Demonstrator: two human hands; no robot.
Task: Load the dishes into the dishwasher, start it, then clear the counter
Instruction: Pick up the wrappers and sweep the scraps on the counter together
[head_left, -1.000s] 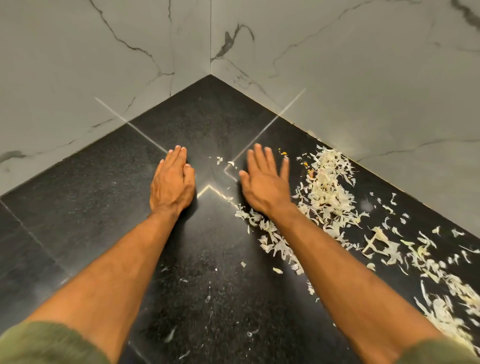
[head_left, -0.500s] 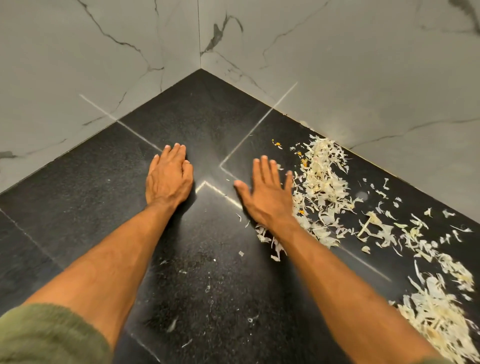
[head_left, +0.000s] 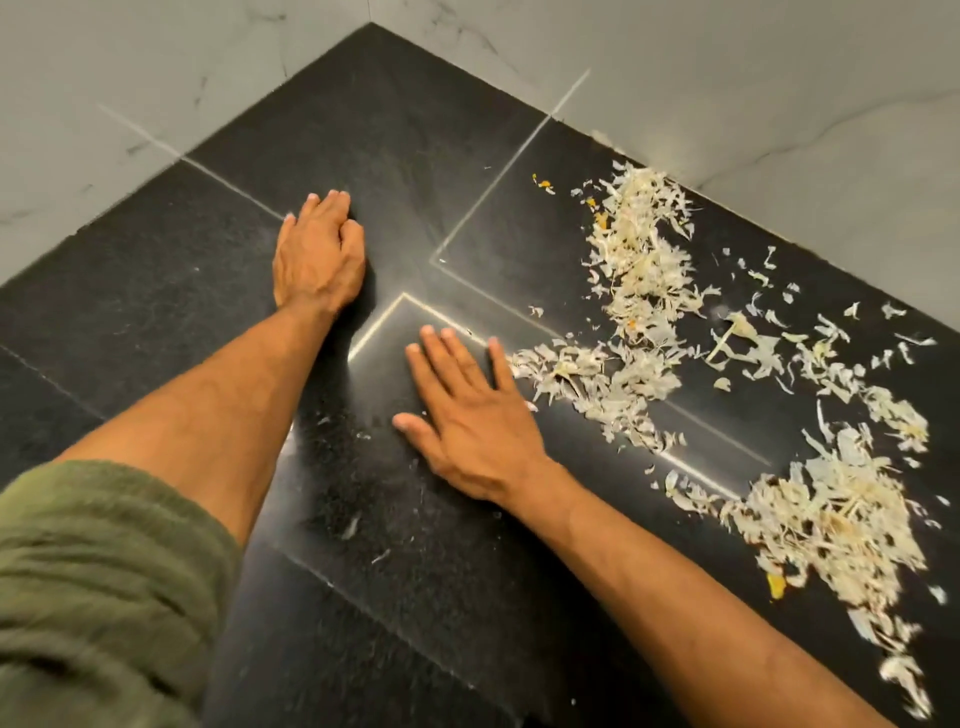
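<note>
Right hand (head_left: 470, 415) lies flat on the black counter (head_left: 156, 312), fingers straight and slightly spread, thumb out, its little-finger edge touching the pale vegetable scraps (head_left: 597, 379). It has come nearer than half a second ago, and the scraps that lay under its wrist now sit to its right. Left hand (head_left: 319, 254) stays palm down farther back, fingers pressed together, while more scraps trail right along the marble wall (head_left: 779, 78) and pile up at near right.
</note>
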